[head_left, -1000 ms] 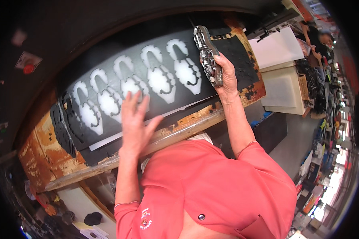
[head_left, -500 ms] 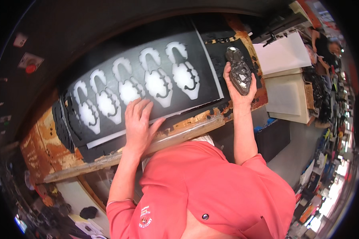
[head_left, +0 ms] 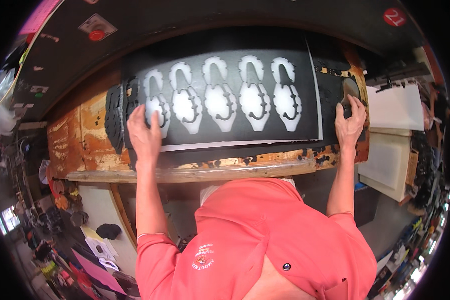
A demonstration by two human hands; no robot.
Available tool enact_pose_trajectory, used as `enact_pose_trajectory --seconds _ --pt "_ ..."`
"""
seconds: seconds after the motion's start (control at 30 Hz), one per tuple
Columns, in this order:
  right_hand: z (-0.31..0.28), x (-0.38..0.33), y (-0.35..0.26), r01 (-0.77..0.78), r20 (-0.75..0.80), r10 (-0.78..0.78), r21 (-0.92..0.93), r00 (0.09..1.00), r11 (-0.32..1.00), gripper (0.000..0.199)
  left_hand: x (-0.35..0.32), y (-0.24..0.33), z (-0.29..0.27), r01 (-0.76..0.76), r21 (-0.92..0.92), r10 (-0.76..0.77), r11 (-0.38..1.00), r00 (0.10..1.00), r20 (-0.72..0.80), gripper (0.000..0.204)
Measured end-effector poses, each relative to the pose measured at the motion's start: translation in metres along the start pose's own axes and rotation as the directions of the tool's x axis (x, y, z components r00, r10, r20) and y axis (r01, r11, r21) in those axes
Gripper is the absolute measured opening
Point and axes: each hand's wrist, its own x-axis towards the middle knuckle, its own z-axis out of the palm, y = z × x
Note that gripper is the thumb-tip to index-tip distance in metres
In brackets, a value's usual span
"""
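Observation:
A black sheet [head_left: 306,120] lies on the worktable with a row of several sole-like cut-outs, and a white sheet [head_left: 255,102] shows through them. My left hand [head_left: 146,134] is over the left end of the black sheet, by the leftmost cut-out, thumb and fingers apart and nothing held. At the right end of the table, my right hand [head_left: 351,122] has its thumb and fingers about the near part of a sole-shaped cutting die [head_left: 351,86]. The die's smooth brownish side faces up, and my fingers cover its lower portion.
Black offcuts [head_left: 114,117] are piled at the table's left. A wooden rail [head_left: 225,172] runs along the near edge. Dark machinery with a red button [head_left: 96,35] hangs over the far side. Beyond the right edge stands a pale cabinet [head_left: 385,157] below a white sheet.
My right hand has brought the die from raised, patterned side showing, down to the table's right end, smooth side up. The left hand has moved left along the black sheet. The view has turned.

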Motion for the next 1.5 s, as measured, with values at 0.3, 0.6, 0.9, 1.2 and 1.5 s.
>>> enact_pose_trajectory --seconds 0.3,0.6,0.9,1.2,1.5 --pt "0.006 -0.006 -0.069 -0.140 0.373 0.084 0.126 0.924 0.982 0.058 0.018 -0.039 -0.014 0.191 0.052 -0.192 0.980 0.981 0.016 0.042" --pt "-0.039 -0.031 -0.076 -0.101 0.549 0.106 -0.039 0.829 0.994 0.068 0.015 -0.017 -0.040 0.166 0.241 -0.227 0.956 0.941 0.250 0.041" --pt "-0.055 -0.065 -0.062 -0.348 0.581 0.218 0.121 0.784 0.930 0.062 0.014 0.000 -0.073 0.104 0.207 -0.155 0.973 0.956 0.251 0.039" --pt "-0.035 -0.092 -0.043 -0.694 0.622 0.335 0.525 0.708 0.492 0.053 0.025 0.035 -0.097 0.194 -0.107 -0.176 0.975 0.971 0.162 0.034" --pt "-0.046 -0.077 -0.047 -0.864 0.821 0.273 0.488 0.502 0.122 0.048 0.020 0.024 -0.078 0.205 -0.091 -0.185 0.975 0.965 0.185 0.034"
